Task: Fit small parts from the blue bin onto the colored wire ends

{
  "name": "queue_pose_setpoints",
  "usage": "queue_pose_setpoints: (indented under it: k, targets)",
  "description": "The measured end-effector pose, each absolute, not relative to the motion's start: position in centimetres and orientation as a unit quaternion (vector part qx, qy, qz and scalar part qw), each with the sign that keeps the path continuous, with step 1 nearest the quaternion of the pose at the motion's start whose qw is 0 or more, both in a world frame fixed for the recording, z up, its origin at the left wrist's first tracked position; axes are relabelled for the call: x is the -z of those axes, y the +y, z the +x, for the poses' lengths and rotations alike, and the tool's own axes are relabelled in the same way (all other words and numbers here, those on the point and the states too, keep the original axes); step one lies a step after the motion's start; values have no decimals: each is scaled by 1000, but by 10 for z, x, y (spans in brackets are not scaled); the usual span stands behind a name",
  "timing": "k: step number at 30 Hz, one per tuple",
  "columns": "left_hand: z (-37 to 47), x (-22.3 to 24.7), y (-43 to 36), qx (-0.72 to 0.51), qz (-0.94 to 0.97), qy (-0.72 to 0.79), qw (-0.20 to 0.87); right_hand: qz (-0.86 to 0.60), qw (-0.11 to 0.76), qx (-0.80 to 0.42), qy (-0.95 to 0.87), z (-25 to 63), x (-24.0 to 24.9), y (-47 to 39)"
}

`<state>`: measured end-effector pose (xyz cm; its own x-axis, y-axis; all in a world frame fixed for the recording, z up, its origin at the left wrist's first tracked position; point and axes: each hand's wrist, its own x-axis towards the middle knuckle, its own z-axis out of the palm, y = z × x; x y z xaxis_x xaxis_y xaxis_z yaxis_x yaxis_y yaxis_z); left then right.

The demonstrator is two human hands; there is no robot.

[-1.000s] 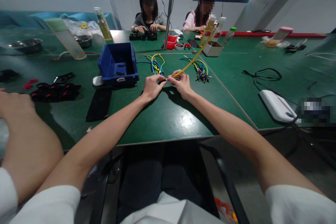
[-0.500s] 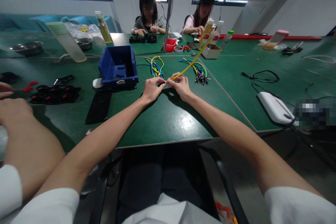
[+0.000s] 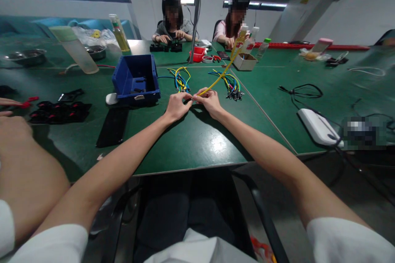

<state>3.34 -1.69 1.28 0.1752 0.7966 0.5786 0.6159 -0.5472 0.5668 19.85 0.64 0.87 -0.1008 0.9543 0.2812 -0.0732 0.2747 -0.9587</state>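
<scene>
Fingertip to fingertip, my two hands meet above the green table. My right hand point(image 3: 211, 102) pinches a yellow wire point(image 3: 217, 80), whose free length rises away toward the far side. My left hand point(image 3: 179, 106) is closed at the wire's near end on a small dark piece, mostly hidden by the fingers. Just beyond my left hand lies a bundle of yellow, blue and green wires point(image 3: 181, 79). A second wire bundle point(image 3: 231, 84), with dark ends toward me, lies beyond my right hand. Left of my hands stands a blue bin point(image 3: 135, 99) holding small black pieces.
A black phone point(image 3: 112, 127) lies in front of the bin. Further left are black parts point(image 3: 60, 112) and another person's arm point(image 3: 27, 160). Two people sit across the table. A white box with a cable point(image 3: 319, 126) lies right; bottles and a small carton point(image 3: 245, 62) stand beyond.
My hands keep almost the same hold, fingertips still together. The camera view has shifted slightly. At the left, the neighbour's hand has moved to the red pieces.
</scene>
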Motion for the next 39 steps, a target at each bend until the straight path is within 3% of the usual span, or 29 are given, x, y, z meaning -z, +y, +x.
queue_pose_setpoints:
  k: [23, 39]
  targets:
    - [30, -8, -15, -361, 775, 510, 93, -377, 507, -428, -646, 203, 2, 15]
    - [31, -9, -16, -383, 780, 483, 106, -375, 498, -438, -647, 204, -1, 12]
